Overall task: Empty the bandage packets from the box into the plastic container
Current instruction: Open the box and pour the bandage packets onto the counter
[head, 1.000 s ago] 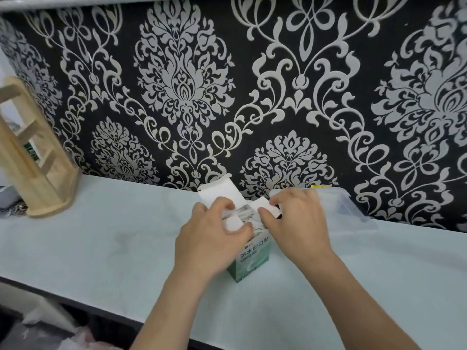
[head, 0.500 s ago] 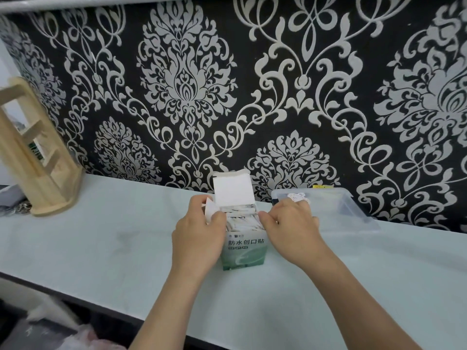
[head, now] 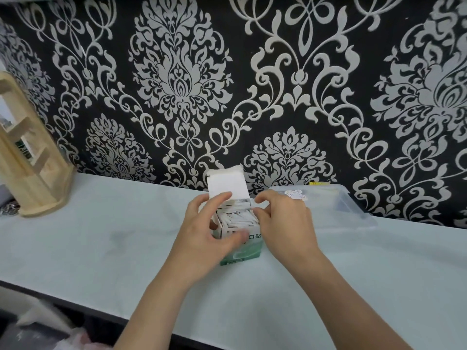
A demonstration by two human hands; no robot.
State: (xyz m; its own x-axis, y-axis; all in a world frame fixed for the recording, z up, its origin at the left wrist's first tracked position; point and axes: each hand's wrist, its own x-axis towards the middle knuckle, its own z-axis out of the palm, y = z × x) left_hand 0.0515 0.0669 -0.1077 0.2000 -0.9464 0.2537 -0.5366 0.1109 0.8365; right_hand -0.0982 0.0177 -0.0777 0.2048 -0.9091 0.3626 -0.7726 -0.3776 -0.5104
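Now lays the left thumb across the printed front, lower than half a second ago. Grips the box (head: 242,253) with the left hand (head: 202,238), pinches its upper right edge with the right hand (head: 283,223). Holds it upright on the tabletop (head: 101,236), flap (head: 226,185) raised, bandage packets (head: 237,215) inside, just left of the plastic container (head: 353,208).

wooden rack (head: 34,190), patterned wall (head: 177,72), pale counter (head: 101,238)

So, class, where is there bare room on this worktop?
Bare: pale worktop between wooden rack and green cardboard box; also front right, before clear plastic container. Crowded: the box, held by left hand and right hand.
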